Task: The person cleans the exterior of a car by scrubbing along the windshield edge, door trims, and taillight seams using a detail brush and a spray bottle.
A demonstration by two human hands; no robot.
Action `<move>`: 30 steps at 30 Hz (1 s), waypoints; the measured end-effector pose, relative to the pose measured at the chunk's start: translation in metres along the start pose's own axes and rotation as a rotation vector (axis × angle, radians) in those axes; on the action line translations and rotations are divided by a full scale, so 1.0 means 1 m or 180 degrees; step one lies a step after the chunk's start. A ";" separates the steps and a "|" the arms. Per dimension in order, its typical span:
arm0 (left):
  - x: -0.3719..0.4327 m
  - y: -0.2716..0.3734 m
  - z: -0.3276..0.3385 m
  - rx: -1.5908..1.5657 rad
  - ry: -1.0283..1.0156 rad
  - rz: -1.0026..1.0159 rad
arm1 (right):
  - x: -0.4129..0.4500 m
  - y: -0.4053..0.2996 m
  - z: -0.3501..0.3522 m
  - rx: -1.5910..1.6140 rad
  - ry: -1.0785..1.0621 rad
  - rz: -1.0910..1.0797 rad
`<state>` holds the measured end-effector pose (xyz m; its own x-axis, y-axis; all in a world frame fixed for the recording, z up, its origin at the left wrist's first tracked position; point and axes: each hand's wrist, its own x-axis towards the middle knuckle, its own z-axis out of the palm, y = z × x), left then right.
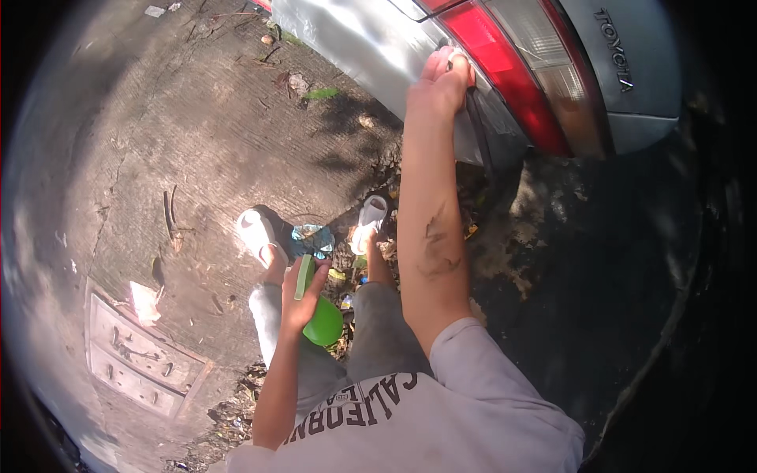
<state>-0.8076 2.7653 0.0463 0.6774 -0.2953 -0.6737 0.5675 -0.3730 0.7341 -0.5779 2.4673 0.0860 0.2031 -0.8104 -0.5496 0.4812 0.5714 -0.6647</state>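
Observation:
My left hand (304, 290) is closed around the top of a green spray bottle (323, 322) with a pale green trigger head, held low in front of my legs. My right hand (445, 77) reaches forward to the silvery rear side panel (366, 41) of a Toyota car, right beside its red and clear tail light (502, 71). Its fingers are curled around a small, partly hidden tool; reddish and dark bits show at the hand. A long dark strip (480, 130) runs down from there; whether it belongs to the tool is unclear. Wrinkled, shiny film seems to lie on the panel.
I stand in white clogs (258, 233) on rough concrete (195, 118). Dry leaves and a crumpled blue wrapper (313, 238) lie near my feet. At the lower left are a pale paper scrap (145, 303) and a framed ground cover (142, 355). The car's rear fills the upper right.

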 end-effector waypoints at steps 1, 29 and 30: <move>0.000 0.001 0.004 0.0014 -0.0055 -0.0019 | -0.006 0.010 0.016 -0.0006 -0.0003 0.0036; 0.006 0.042 0.087 0.0289 -0.0585 0.0101 | 0.035 -0.065 -0.094 0.0272 -0.0007 -0.0425; 0.007 0.044 0.086 0.0399 -0.0585 0.0174 | 0.033 -0.063 -0.090 0.0313 0.0044 -0.0369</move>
<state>-0.8181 2.6710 0.0670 0.6024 -0.4690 -0.6459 0.4620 -0.4550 0.7613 -0.6781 2.4160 0.0647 0.1300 -0.8679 -0.4794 0.5821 0.4582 -0.6717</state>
